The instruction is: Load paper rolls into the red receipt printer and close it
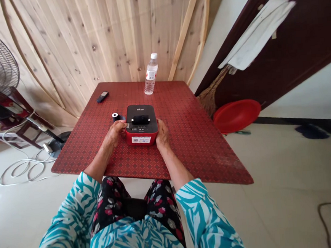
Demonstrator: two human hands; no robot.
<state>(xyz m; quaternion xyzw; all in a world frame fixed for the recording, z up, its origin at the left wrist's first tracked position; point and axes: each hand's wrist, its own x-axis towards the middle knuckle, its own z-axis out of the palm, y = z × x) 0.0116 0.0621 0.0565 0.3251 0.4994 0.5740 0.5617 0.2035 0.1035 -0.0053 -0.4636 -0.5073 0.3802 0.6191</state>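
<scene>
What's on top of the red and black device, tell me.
A black, roll-like piece with pale ends lies across the device; the surface directly beneath it is covered.

A hand could pass over the bare tabletop (197, 140) right of centre in the frame. At centre, the black-and-red device (142, 133) blocks the way, flanked by the left hand (115, 132) and right hand (162, 133); the dark roll (115, 117) beside it, the upright bottle (150, 76) above centre and the remote control (103, 97) at upper left obstruct further.
</scene>
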